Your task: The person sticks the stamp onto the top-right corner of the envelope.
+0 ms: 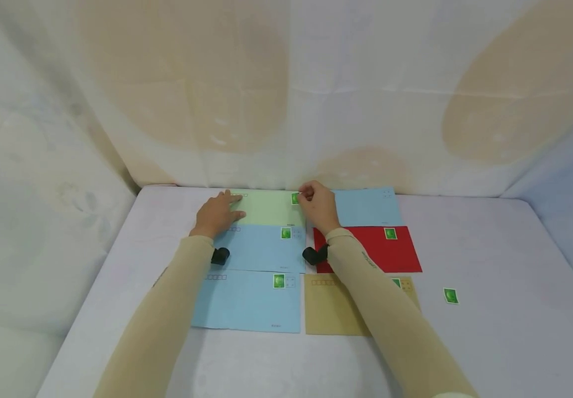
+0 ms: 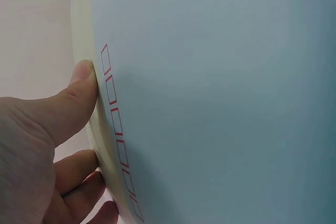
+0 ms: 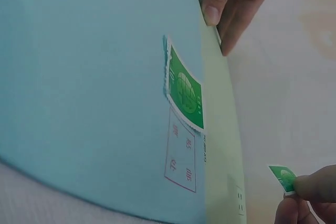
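A light green envelope [image 1: 268, 210] lies at the back left of the table. My left hand [image 1: 215, 214] rests on its left end, thumb and fingers spread; the left wrist view shows the thumb [image 2: 79, 90] on the edge. Over the envelope's upper right corner, my right hand [image 1: 321, 207] pinches a green postage stamp [image 3: 283, 177] between thumb and finger. In the right wrist view the stamp appears raised off the paper. In front lies a blue envelope [image 1: 261, 249] bearing a green stamp [image 3: 185, 90] beside a printed box.
Another blue envelope [image 1: 236, 304] with a stamp is nearest on the left. On the right are a blue envelope [image 1: 371, 205], a stamped red envelope [image 1: 400, 257] and a tan envelope [image 1: 328, 312], partly under the right sleeve. A loose stamp [image 1: 451, 296] lies farther right.
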The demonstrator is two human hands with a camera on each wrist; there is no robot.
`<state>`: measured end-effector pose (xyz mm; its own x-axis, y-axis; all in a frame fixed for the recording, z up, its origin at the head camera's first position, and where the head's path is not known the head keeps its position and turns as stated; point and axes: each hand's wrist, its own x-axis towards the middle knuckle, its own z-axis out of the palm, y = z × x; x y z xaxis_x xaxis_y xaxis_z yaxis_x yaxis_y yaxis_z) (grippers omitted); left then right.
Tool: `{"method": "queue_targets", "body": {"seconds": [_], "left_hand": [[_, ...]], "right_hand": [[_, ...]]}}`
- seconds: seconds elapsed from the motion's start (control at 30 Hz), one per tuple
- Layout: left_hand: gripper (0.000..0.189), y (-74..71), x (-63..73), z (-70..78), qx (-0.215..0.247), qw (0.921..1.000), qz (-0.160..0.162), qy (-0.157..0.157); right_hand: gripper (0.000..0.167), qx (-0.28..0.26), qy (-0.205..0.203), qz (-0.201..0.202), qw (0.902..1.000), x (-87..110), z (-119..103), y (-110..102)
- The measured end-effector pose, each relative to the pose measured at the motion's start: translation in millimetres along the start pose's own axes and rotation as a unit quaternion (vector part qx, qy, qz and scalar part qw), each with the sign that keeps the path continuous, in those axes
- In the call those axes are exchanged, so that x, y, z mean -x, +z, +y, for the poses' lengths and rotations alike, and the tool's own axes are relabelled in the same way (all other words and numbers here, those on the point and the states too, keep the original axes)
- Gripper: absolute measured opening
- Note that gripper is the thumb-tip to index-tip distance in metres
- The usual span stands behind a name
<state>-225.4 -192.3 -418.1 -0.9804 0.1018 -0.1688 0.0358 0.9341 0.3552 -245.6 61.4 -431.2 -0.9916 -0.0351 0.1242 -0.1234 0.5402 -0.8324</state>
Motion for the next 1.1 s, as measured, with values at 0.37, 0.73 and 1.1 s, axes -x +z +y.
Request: {"method": "queue_targets", "body": {"seconds": [0.37,0.73,1.1], "left_hand": [[0.057,1.6,0.4,-1.5,-0.007,1.0,0.001,0.001],[0.058,2.7,-0.5,-0.6,-0.012,0.9999,0.004,-0.002],[0.058,1.3,1.3,-0.1,-0.013,0.9999,0.003,-0.003]], "right_hand": [[0.014,-0.001,0.011,-0.008,0.9999,-9.9,-1,12],[0.014,-0.013,-0.001,-0.02,0.9997,-18.7,5,20],[0.014,0.006,0.011,-0.039,0.9992,-28.2,7,21]]}}
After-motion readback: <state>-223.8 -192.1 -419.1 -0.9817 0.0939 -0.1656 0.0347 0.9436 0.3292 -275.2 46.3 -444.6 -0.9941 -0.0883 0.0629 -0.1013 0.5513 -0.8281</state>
